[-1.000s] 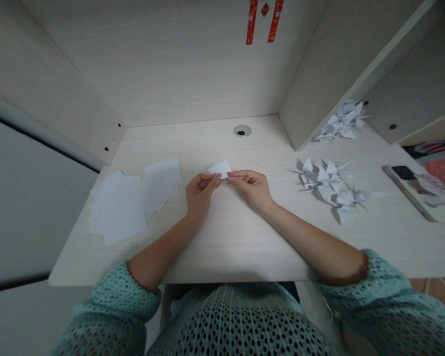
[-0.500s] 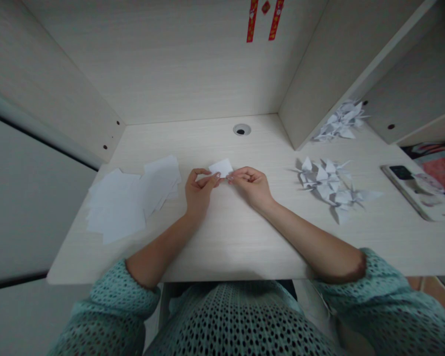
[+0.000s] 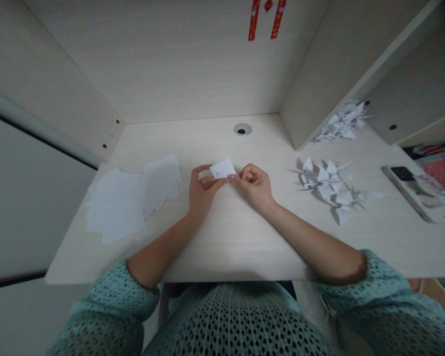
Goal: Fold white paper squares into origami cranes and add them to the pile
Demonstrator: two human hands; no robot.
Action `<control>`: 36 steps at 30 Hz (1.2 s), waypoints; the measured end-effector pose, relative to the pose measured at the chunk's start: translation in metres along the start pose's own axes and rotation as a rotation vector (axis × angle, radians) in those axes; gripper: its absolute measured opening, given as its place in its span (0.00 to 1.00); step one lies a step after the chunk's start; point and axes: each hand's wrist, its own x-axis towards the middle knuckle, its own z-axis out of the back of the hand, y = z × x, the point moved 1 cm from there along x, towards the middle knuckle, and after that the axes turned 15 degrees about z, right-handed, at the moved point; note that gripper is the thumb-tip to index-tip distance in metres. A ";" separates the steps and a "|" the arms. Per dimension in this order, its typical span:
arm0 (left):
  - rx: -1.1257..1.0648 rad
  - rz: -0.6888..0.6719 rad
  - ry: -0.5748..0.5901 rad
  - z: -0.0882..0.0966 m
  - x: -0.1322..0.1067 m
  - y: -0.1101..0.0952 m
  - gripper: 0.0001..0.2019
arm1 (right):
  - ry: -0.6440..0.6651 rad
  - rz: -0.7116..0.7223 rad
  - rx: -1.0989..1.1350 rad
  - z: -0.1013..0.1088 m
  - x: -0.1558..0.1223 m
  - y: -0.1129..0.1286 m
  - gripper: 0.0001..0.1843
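A small folded piece of white paper is held between my two hands above the middle of the desk. My left hand grips its left side and near edge, thumb stretched along the bottom and index finger at the upper left corner. With thumb and index finger, my right hand pinches the paper's lower right corner; its other fingers are curled in. A diagonal fold line shows on the paper's face. Left of my hands, loose white paper sheets lie in two overlapping stacks.
Folded white paper cranes lie in a cluster to the right, and a second paper pile sits behind by the upright panel. A phone rests at the far right. A round cable hole is at the desk's back.
My left thumb has slid right along the paper's near edge, uncovering more of its face. My right fingers have curled in more, still at the lower right corner.
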 end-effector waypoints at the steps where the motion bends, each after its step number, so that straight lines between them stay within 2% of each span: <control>1: -0.003 -0.009 -0.005 0.000 0.000 -0.001 0.27 | 0.007 0.003 0.003 0.000 -0.001 0.000 0.19; 4: -0.024 -0.017 -0.018 0.000 0.001 -0.002 0.25 | 0.020 0.016 0.019 0.000 -0.002 -0.002 0.19; 10: -0.057 0.048 -0.052 -0.001 0.004 0.001 0.22 | 0.030 0.034 0.012 0.000 0.000 -0.003 0.20; 16: -0.120 0.069 0.027 -0.001 0.006 0.002 0.18 | 0.026 0.009 0.011 0.000 0.002 -0.004 0.23; 20: -0.127 0.055 0.064 0.000 0.005 0.002 0.16 | 0.016 0.013 0.035 0.002 0.003 -0.006 0.23; 25: -0.048 -0.024 0.012 -0.001 0.003 0.004 0.18 | -0.004 0.037 -0.011 -0.002 0.000 -0.002 0.17; 30: 0.036 -0.067 -0.014 -0.001 0.000 0.004 0.18 | -0.010 0.023 -0.044 -0.006 -0.004 0.000 0.20; 36: 0.018 -0.092 -0.035 0.003 0.003 -0.001 0.21 | 0.008 -0.068 0.056 -0.004 -0.004 -0.005 0.21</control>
